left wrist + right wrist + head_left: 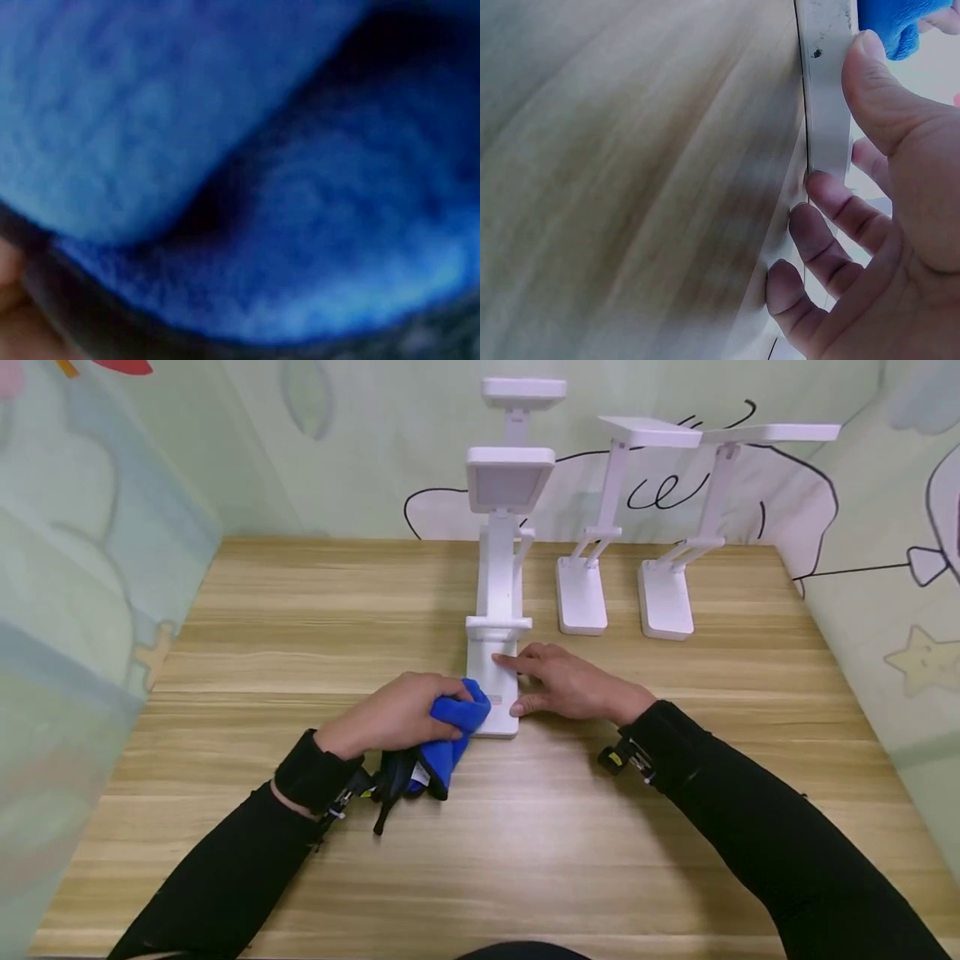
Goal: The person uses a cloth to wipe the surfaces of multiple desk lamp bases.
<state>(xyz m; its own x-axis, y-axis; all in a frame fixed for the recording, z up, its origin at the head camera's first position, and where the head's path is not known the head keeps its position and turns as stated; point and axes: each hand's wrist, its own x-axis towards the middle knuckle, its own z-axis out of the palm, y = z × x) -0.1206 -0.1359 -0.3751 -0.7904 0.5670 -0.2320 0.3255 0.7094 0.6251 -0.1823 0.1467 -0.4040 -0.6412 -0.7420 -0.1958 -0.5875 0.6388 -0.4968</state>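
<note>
A white desk lamp [493, 681] stands with its base toward the person and its arm leaning back. My left hand [401, 714] grips a bunched blue cloth [461, 714], which lies against the left front part of the base; a dark-edged corner with a white label hangs below. The blue fabric [322, 195] fills the left wrist view. On the other side, my right hand [573, 682] rests its thumb and extended index finger on the base. In the right wrist view, dark specks mark the base's side [826, 90] near the thumb [877, 82].
Two more white lamps [582, 597] [666, 602] stand at the back right of the wooden table [300, 610]. Another lamp head [523, 393] shows behind the handled lamp. Printed cloth walls [360, 452] enclose the table's back and sides.
</note>
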